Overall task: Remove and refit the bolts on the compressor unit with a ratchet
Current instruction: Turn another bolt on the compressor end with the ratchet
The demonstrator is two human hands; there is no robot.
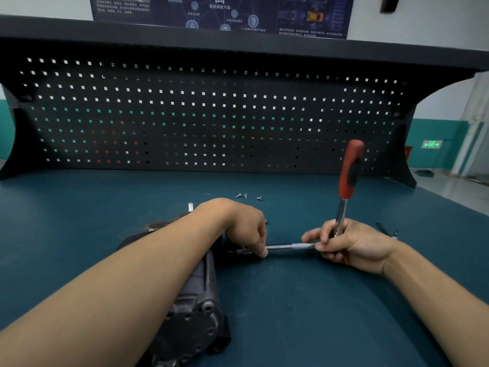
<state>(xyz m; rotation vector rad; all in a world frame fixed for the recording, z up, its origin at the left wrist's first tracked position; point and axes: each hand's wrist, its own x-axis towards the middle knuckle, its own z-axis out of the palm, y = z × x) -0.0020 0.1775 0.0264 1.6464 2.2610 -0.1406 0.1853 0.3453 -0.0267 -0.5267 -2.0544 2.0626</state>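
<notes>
Dark blue matting covers the bench (291, 300), backed by a black perforated tool panel (211, 115). On it, near the front edge, lies the dark grey cast-metal compressor unit (195, 313), lengthways away from the person and partly hidden under the left forearm. The left hand (246, 229) rests over its far end, fingertips pinched on the socket end of a slim chrome extension bar (288, 246) that runs sideways to the right hand (349, 245). That hand is closed around the head of the ratchet with a red and black grip (349, 170), whose handle stands nearly upright. The bolt itself is hidden under the left fingers. Farther back, a few small silver bolts (246, 196) lie loose on the matting, apart from the unit. To turn this bolt well, I judge the left hand should keep the socket square and pressed home, while the right swings the handle in short arcs without tilting the bar
</notes>
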